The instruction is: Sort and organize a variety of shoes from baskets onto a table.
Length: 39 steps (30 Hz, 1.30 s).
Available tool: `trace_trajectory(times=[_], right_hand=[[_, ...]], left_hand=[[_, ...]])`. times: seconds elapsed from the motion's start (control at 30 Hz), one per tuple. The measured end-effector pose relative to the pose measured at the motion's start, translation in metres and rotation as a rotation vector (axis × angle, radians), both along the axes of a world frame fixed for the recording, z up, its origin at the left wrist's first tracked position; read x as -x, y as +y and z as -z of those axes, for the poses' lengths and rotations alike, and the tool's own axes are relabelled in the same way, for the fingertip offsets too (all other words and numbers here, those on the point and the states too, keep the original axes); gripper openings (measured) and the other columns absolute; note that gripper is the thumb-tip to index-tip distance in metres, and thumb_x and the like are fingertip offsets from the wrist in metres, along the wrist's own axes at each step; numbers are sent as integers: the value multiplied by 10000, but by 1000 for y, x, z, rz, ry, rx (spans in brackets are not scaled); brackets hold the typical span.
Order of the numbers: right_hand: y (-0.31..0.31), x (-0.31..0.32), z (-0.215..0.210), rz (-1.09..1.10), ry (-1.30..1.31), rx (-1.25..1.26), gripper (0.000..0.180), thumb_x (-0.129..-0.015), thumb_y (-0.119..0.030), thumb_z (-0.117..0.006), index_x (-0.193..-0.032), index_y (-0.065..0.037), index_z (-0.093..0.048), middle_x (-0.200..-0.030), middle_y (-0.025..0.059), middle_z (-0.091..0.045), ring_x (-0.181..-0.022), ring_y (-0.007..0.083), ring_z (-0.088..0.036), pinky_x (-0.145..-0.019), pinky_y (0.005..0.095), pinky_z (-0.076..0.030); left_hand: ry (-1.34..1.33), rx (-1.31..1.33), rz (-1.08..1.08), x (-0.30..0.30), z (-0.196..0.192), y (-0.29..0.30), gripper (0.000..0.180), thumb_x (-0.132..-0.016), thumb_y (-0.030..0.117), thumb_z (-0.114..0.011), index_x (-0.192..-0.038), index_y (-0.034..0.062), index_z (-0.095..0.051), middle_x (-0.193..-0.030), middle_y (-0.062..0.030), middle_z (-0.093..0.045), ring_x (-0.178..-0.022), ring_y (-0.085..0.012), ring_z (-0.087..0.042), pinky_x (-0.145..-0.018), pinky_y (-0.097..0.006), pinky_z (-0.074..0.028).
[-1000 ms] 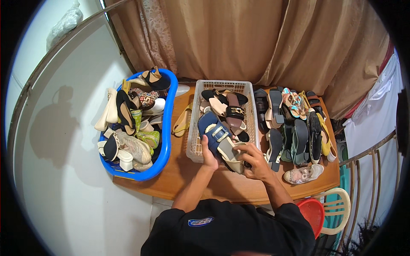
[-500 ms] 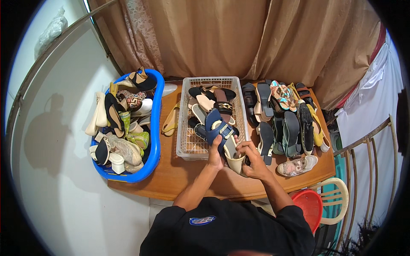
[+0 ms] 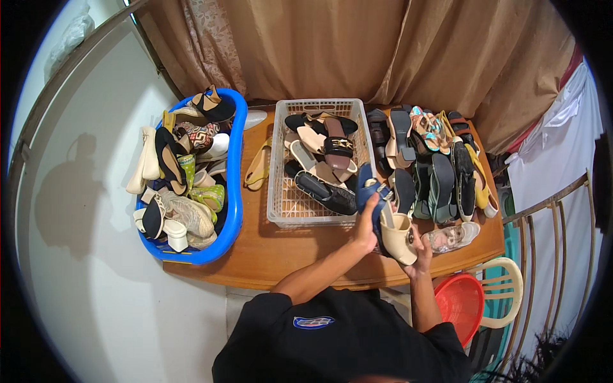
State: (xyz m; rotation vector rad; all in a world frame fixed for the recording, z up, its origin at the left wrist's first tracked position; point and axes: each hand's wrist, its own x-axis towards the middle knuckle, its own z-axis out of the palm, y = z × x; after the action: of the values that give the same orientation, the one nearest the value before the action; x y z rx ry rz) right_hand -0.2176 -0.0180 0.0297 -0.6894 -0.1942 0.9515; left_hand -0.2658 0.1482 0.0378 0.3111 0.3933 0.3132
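Observation:
Over the table's front edge, right of the white crate, my left hand (image 3: 365,228) is closed around a navy blue slide sandal (image 3: 366,181) with a buckled strap. My right hand (image 3: 419,255) grips a cream slide sandal (image 3: 397,239) with a dark ornament on its band. The two sandals overlap, and where they meet is partly hidden by my fingers. The white plastic crate (image 3: 273,198) holds a black espadrille slide (image 3: 324,193), a brown slide with a gold chain (image 3: 338,152) and several other sandals.
A blue tub (image 3: 236,191) heaped with shoes stands at the left, a yellow flat (image 3: 258,167) beside it. Rows of sandals (image 3: 440,185) and a clear-wrapped pair (image 3: 452,237) lie on the right of the wooden table (image 3: 255,268). A red basket (image 3: 461,306) sits on a cream chair (image 3: 507,293).
Both hands have moved right with the navy and cream sandals, from over the crate's front corner to beside the table's right-hand rows. The black espadrille slide in the crate now shows fully.

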Motion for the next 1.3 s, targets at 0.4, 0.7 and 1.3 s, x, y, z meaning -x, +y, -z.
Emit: trace_trajectory(times=[0.4,0.7,1.3], right_hand=[[3,28,17,-118,361,-143,760,-761,-446,-596,-1404,-119,-359,-1371,133,-460,-1248,348,-448,-1015,754,-173],[2,20,20,-76,238,-59,722,-778,-387,-600,-1396,-95,-367,-1363,170,-450,-1207,370,-485,-970,629,-382],[1,-11,44,-141,-65,244,516,-881,-259,-559,-1313,4,-459,-1213,136,-572,-1095,240,-570,-939,349,-457]], left_hand=[[-81,-149,19,7,-6,-8,481,-872,398,-624,-1135,0,-560,-988,-126,-658,-886,-195,-657,-815,-336,-540],[-155,-76,20,14,-4,0,577,-871,490,-584,-1160,-8,-534,-1054,-137,-641,-975,-219,-631,-917,-360,-495],[219,-701,376,31,4,139,339,-922,306,-553,-974,-20,-629,-965,-162,-679,-858,-205,-668,-794,-314,-551]])
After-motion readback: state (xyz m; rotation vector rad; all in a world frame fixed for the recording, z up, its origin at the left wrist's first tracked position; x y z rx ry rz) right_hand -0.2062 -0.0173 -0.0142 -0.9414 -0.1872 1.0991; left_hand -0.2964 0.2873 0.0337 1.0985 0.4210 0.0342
